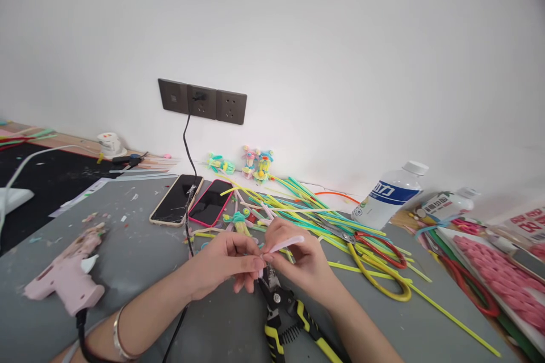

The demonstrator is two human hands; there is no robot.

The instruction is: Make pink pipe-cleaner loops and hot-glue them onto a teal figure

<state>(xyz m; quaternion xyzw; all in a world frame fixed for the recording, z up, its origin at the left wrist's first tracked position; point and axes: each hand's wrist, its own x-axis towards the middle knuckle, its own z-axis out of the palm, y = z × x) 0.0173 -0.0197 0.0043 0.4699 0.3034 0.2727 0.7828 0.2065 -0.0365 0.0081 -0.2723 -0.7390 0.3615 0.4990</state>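
My left hand (225, 261) and my right hand (300, 255) meet at the middle of the grey table, fingertips pinched together. Between them is a short pale pink pipe cleaner (288, 243); one end sticks out over my right hand, and a small pale bit shows below my left fingertips. The exact grip points are partly hidden by the fingers. Right under the hands lie black-and-yellow pliers (277, 298) with a spring between the handles. Just beyond the hands lies a small figure of yellow and teal pipe cleaners (240, 221).
A pink glue gun (68, 275) lies at left, its cord running forward. Two phones (175, 199) sit behind my left hand. Yellow and green pipe cleaners (298, 204), scissors (378, 266) and a bottle (389, 195) lie or stand right. More figures (258, 163) stand by the wall.
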